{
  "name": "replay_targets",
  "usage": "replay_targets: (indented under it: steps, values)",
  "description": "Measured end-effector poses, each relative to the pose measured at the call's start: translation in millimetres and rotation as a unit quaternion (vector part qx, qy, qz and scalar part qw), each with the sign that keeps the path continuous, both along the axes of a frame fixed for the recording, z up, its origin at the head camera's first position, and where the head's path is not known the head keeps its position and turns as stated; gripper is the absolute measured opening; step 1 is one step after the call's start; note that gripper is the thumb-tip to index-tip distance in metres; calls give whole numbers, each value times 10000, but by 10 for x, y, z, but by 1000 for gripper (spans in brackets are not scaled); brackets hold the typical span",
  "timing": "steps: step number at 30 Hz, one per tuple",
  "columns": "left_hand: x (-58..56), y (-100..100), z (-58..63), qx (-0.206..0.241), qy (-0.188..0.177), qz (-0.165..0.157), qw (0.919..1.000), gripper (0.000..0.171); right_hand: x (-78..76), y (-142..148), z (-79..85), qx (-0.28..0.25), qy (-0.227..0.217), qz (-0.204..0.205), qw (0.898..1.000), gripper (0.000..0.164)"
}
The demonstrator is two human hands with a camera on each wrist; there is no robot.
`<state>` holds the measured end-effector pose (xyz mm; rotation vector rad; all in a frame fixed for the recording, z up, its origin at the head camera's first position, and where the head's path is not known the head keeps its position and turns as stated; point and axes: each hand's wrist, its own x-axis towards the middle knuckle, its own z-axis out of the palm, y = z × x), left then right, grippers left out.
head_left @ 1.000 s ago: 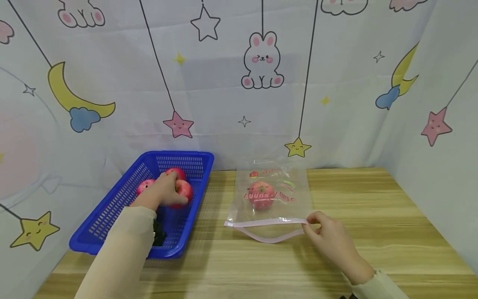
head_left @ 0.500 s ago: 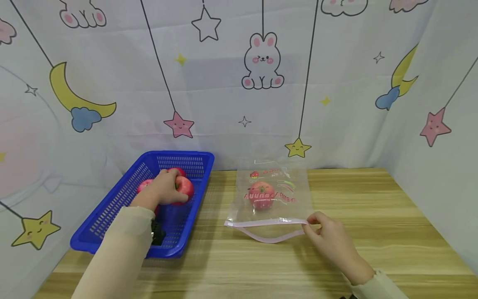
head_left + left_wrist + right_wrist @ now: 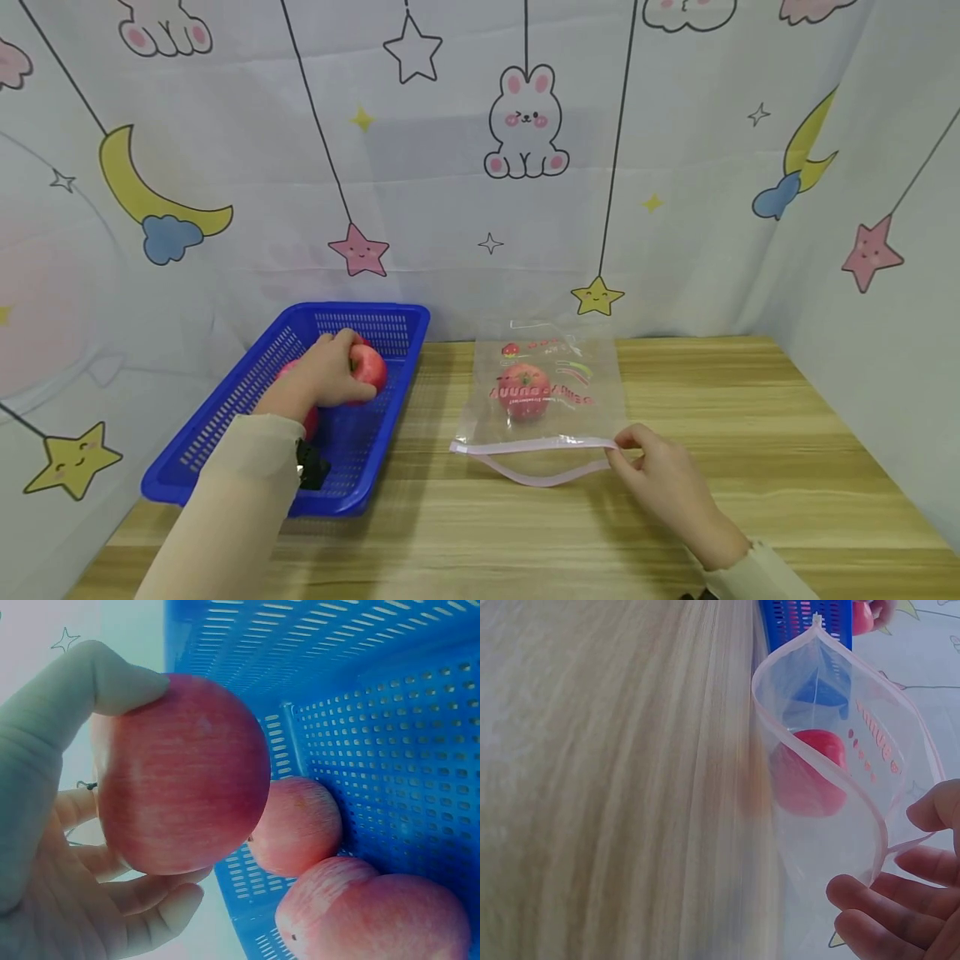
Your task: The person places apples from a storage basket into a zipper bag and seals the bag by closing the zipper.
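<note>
A red apple (image 3: 371, 371) is held in the left grip (image 3: 322, 375), thumb and fingers curled round it, over the far right part of the blue basket (image 3: 330, 504). Its stem axis is aligned roughly left to right, stem toward the palm. A clear bag (image 3: 576, 421) is supported on the surface (image 3: 720, 417), mouth directed near; its right corner is pinched by the right grip (image 3: 663, 475). A second apple (image 3: 525, 402) is enclosed.

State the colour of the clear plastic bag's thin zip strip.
The zip strip is pale pink, seen best in the head view.
</note>
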<state>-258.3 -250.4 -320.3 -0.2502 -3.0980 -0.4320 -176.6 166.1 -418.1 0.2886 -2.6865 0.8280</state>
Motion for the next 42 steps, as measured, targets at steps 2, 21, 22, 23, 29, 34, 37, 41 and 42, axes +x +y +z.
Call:
replay_targets:
  steps: [2, 21, 22, 23, 29, 34, 37, 41, 42]
  values:
    - [-5, -2, 6, -8, 77, -25, 10000, 67, -2, -3, 5, -9, 45, -10, 10000, 13]
    - [25, 52, 133, 498, 366, -135, 9980, 76, 14, 16, 6, -91, 177, 39, 9998, 12]
    - [30, 57, 142, 508, 376, -141, 9979, 75, 15, 18, 6, -81, 174, 32, 9998, 12]
    - [36, 62, 153, 517, 384, -153, 9978, 74, 16, 21, 4, -85, 177, 33, 9998, 12]
    - [74, 95, 220, 515, 366, -197, 9978, 71, 17, 38, -1, -77, 298, 96, 9995, 12]
    - [100, 125, 262, 537, 381, -221, 9976, 70, 17, 45, -1, -57, 389, 98, 9992, 10]
    - [112, 135, 277, 530, 395, -171, 9977, 71, 13, 47, 3, -36, 410, 87, 9991, 8]
    - [134, 147, 292, 509, 365, -82, 9980, 71, 5, 55, 11, 28, 492, 139, 9987, 10]
    - [139, 149, 294, 510, 359, -80, 9980, 71, 3, 59, 13, 49, 538, 148, 9984, 11]
